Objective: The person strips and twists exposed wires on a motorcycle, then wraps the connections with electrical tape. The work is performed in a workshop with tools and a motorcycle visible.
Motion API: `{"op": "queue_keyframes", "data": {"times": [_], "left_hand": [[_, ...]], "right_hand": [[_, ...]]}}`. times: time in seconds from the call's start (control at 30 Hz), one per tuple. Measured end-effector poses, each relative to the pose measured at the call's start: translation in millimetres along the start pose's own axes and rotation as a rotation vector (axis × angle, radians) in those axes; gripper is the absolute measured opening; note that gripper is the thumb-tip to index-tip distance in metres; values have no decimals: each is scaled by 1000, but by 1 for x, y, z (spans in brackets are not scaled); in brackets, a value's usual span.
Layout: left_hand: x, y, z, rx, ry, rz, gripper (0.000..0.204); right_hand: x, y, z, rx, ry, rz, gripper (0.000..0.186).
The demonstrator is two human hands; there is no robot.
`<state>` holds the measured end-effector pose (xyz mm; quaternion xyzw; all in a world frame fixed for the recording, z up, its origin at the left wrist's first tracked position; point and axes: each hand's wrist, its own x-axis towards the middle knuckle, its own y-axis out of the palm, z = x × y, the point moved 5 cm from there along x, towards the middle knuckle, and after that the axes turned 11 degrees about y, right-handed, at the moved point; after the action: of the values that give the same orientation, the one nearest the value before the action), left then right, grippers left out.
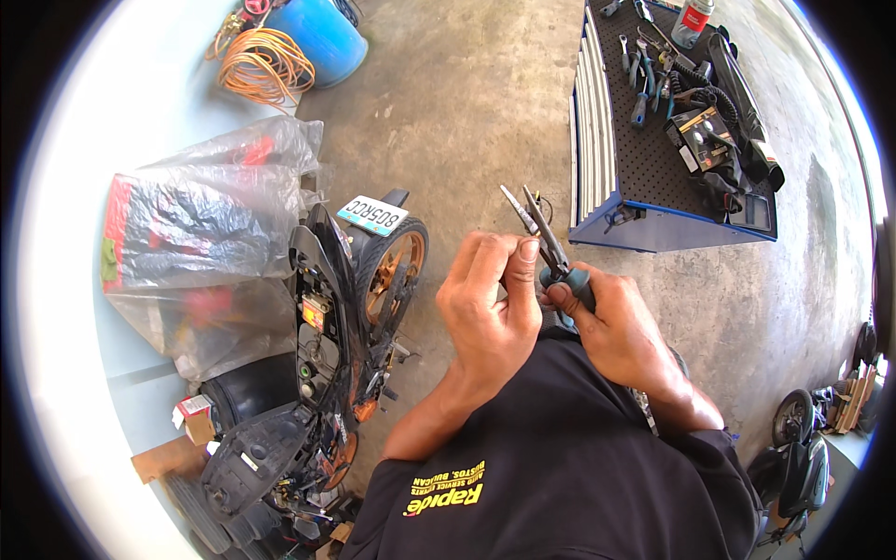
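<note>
My left hand is closed in a pinch on a slim silver piece, held upright and tilted in front of my body. My right hand grips long-nose pliers with teal handles. Their jaws point up beside the silver piece; whether they touch it I cannot tell. A thin dark loop, perhaps wire, shows behind the jaws, too small to make out clearly. My dark shirt fills the lower middle of the view.
A black motorcycle with its seat open is at left, beside plastic-covered items. A blue tool cart holding pliers, a spray can and boxes stands upper right. A blue drum and orange hose are upper left; another motorcycle is lower right.
</note>
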<state>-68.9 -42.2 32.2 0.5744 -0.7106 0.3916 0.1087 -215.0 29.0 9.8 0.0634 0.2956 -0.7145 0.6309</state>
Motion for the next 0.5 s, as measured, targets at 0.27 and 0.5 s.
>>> {"op": "queue_keyframes", "data": {"times": [0.27,0.5], "left_hand": [[0,3,4,-60,-57,-5,15],[-3,8,8,-107,-125,-29,16]], "right_hand": [[2,-2,3,-3,37,1,24],[0,-9,11,-76,34,-36,21]]}}
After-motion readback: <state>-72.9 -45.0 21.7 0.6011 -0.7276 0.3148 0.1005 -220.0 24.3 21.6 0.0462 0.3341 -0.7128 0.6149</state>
